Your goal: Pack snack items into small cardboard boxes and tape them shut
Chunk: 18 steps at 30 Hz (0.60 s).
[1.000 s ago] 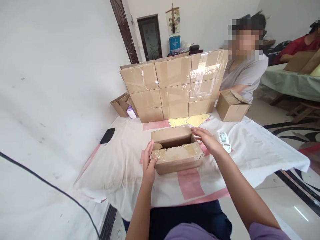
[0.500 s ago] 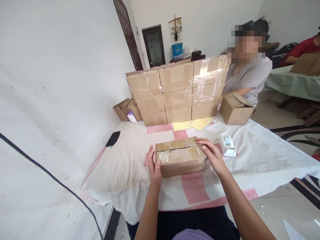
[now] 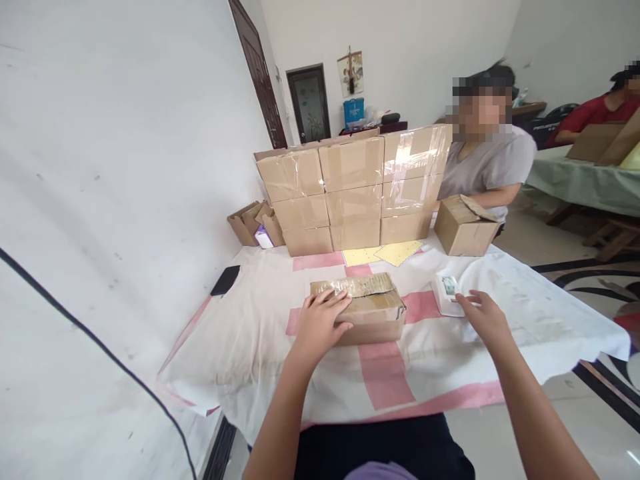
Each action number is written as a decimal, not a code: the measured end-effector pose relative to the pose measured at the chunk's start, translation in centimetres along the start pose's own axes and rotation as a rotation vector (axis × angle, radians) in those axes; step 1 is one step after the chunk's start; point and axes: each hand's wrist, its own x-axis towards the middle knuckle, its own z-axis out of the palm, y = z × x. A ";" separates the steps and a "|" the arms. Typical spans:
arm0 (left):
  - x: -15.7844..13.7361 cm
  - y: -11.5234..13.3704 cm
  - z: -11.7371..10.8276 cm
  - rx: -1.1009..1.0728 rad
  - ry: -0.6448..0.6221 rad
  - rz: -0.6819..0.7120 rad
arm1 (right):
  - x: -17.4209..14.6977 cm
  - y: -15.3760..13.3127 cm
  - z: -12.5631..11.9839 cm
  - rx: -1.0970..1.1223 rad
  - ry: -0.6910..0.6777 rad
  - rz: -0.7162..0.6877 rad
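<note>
A taped cardboard box (image 3: pixel 375 317) lies on the cloth in front of me, its top seam covered with shiny tape. My left hand (image 3: pixel 323 317) rests over the left part of its top with the fingers spread, not wrapped around it. To the right of the box sits a small white device (image 3: pixel 447 297) with a grey-green patch on its upper face. My right hand (image 3: pixel 483 317) is at that device's right edge, fingers apart and slightly bent. Whether the fingertips touch it, I cannot tell.
Stacked cardboard boxes (image 3: pixel 353 193) form a wall at the back, with yellow sheets (image 3: pixel 397 253) before it. Another box (image 3: pixel 465 230) stands right, near a seated person (image 3: pixel 493 160). Left are opened cartons (image 3: pixel 245 223) and a black flat object (image 3: pixel 226 280).
My left hand has shifted from the box's left end onto its top. My right hand has left the box and moved right to the white device.
</note>
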 end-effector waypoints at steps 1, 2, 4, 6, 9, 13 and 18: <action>0.2 0.0 0.0 -0.001 -0.002 -0.008 | 0.6 0.2 -0.3 0.004 -0.075 0.058; 0.4 0.0 0.0 -0.003 0.003 -0.014 | 1.0 0.3 -0.5 0.014 -0.122 0.095; 0.5 0.3 0.2 -0.003 0.025 -0.020 | 1.3 0.0 -0.6 0.032 -0.165 0.118; 0.2 0.5 0.6 -0.005 0.052 -0.026 | 1.4 -0.5 -0.5 0.072 -0.196 0.150; -0.5 0.9 1.1 -0.020 0.100 -0.057 | 2.0 -0.8 -0.1 0.129 -0.253 0.213; -0.9 0.8 1.4 -0.034 0.164 -0.082 | 3.4 -0.8 0.4 0.162 -0.307 0.341; -0.8 2.7 1.8 0.014 0.557 -0.106 | 4.5 -1.3 -0.3 0.212 -0.355 0.398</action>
